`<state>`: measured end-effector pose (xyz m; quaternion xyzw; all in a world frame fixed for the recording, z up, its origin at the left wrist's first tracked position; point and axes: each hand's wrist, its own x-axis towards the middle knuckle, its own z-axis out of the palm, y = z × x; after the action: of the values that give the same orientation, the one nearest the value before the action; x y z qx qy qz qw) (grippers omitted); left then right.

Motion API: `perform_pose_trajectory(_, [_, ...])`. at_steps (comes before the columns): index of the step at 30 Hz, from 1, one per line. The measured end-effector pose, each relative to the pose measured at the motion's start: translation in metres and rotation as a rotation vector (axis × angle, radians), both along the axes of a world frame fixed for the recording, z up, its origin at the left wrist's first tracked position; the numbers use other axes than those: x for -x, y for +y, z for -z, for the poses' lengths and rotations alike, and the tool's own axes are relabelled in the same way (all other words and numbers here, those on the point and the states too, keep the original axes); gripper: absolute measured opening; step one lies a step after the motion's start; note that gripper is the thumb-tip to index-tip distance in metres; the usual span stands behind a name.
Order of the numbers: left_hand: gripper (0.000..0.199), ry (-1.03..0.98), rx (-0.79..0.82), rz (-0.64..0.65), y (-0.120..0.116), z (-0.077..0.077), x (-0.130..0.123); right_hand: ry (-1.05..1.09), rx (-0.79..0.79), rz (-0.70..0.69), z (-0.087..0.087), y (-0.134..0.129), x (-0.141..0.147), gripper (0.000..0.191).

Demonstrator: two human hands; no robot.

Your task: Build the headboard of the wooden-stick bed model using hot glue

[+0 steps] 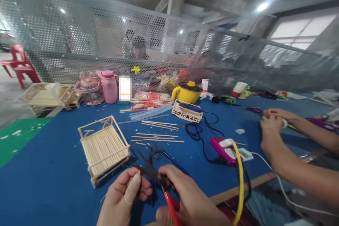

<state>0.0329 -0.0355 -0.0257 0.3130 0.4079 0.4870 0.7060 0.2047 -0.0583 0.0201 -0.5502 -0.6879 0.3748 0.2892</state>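
My left hand (119, 197) pinches a short piece of thin wooden stick (139, 172), mostly hidden by the fingers; a pale cover wraps its thumb. Closed around the red handles of a pair of scissors (150, 172) is my right hand (189, 194). The dark blades are spread apart, one beside the stick's tip. Left of the blades sits a small stick-built frame (104, 150) with a slatted floor and low rails. A pair of dark pliers (165, 155) lies behind the scissors. Several loose wooden sticks (159, 137) lie farther back on the blue table.
A blue glue gun (190, 107) rests on a small wooden stand (186, 114). Its cord runs toward a magenta power strip (224, 151). A yellow pot (188, 93) and pink jug (108, 88) stand along the mesh partition (106, 39). At right, another person's hands (272, 123) work.
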Motion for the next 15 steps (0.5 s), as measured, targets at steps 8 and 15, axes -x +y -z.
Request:
perform_pose_trajectory(8, [0.036, -0.040, -0.017, -0.012, -0.006, 0.002, -0.012, -0.039, -0.048, 0.256, 0.020, 0.010, -0.004, 0.042])
perform_pose_trajectory(15, [0.038, 0.008, -0.011, -0.012, -0.006, 0.008, -0.014, -0.700, -0.226, 0.164, 0.012, 0.026, -0.046, 0.034])
